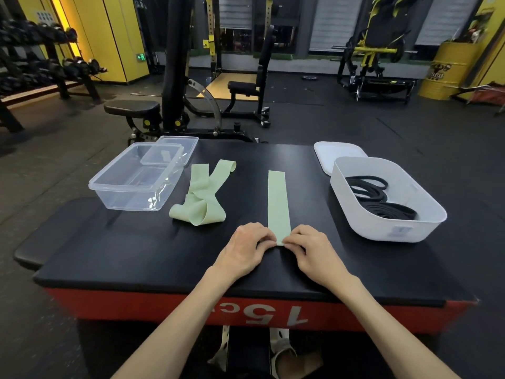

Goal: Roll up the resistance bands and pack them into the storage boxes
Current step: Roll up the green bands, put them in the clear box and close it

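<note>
A flat pale green resistance band [278, 201] lies straight on the black platform top [136, 250], running away from me. My left hand [244, 248] and my right hand [314, 248] pinch its near end from either side, fingertips curled at the edge. A second green band [202, 198] lies loosely crumpled to the left. A clear plastic storage box [131, 198] stands at the left with nothing in it. A white storage box [393, 228] on the right holds black bands [382, 198].
A clear lid [188, 144] lies behind the clear box, a white lid [333, 151] behind the white box. The platform has a red front marked 15. Gym benches, racks and a yellow barrel stand on the floor beyond.
</note>
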{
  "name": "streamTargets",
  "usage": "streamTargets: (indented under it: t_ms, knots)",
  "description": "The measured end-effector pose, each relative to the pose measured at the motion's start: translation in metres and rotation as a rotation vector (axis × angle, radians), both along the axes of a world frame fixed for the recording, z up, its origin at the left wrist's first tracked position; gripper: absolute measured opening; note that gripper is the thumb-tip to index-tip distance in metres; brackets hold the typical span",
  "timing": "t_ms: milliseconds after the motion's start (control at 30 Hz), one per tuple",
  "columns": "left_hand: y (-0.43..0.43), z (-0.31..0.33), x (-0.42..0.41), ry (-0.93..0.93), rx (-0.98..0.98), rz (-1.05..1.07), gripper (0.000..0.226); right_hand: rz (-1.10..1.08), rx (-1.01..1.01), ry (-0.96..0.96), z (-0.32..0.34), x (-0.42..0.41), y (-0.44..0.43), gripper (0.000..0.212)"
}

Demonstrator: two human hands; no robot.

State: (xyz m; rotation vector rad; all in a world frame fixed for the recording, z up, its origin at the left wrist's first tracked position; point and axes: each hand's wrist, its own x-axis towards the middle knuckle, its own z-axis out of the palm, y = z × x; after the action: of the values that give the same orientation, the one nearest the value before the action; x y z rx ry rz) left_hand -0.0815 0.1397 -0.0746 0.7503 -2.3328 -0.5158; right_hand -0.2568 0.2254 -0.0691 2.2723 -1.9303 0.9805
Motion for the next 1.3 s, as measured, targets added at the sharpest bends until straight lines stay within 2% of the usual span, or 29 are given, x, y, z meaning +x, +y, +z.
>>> streamTargets:
  t_ms: [200,467,667,933,1100,1300]
  knots:
    - [0.0012,-0.0007,-0.0005,-0.008,0.012,0.01,0.009,-0.004,0.003,0.049,-0.0018,0.0006,0.0019,0.01]
    - [0.0019,0.0006,-0.0035,-0.003,0.08,0.047,0.005,-0.018,-0.018,-0.001,0.0019,0.0004,0.001,0.01]
    - [0.0014,0.0018,-0.0046,0.004,0.078,0.075,0.003,-0.034,-0.028,-0.045,-0.0002,-0.0007,-0.0024,0.012]
    - [0.0005,0.0042,-0.0032,0.042,0.07,0.021,0.001,-0.045,-0.032,-0.003,-0.0011,0.0008,-0.0023,0.011]
    - [-0.0002,0.0019,0.0022,0.04,0.04,-0.028,0.009,-0.059,-0.017,-0.023,-0.0009,0.0011,-0.0022,0.01]
    - [0.0,0.0004,-0.0008,0.033,0.018,0.033,0.008,-0.061,0.008,-0.015,0.0013,0.0027,0.0024,0.013]
